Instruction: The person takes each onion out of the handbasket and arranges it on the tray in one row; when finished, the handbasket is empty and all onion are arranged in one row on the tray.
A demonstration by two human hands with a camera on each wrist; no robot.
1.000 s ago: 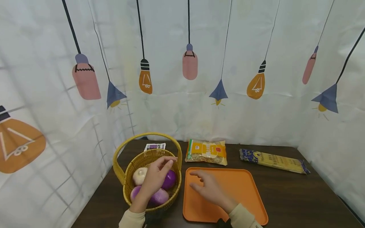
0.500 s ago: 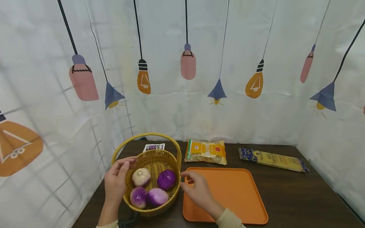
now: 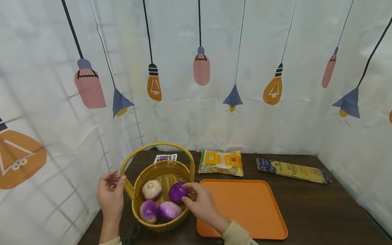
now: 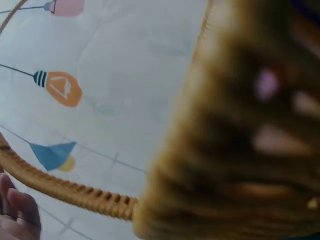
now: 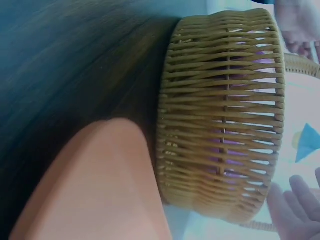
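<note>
A yellow wicker basket (image 3: 139,190) with a tall arched handle stands on the table's left side, holding several onions. My right hand (image 3: 200,202) reaches over its right rim, thumb and fingertips parted right at the dark purple onion (image 3: 177,193). A whitish onion (image 3: 152,190) lies at the back left, and two purple-and-white ones, a left onion (image 3: 149,211) and a right onion (image 3: 169,211), sit in front. Left of the basket, my left hand (image 3: 111,195) is raised beside the handle's base with loosely bent fingers and holds nothing. Wickerwork fills much of both wrist views.
An orange tray (image 3: 242,207) lies right of the basket. Behind it is a yellow food packet (image 3: 221,163), with a long yellow-and-blue packet (image 3: 294,171) at the back right. A small white-and-purple packet (image 3: 165,157) lies behind the basket. A printed curtain surrounds the table.
My left hand has moved from above the basket to its left side. My right hand has gone left from over the tray to the dark purple onion. Basket and onions stay put.
</note>
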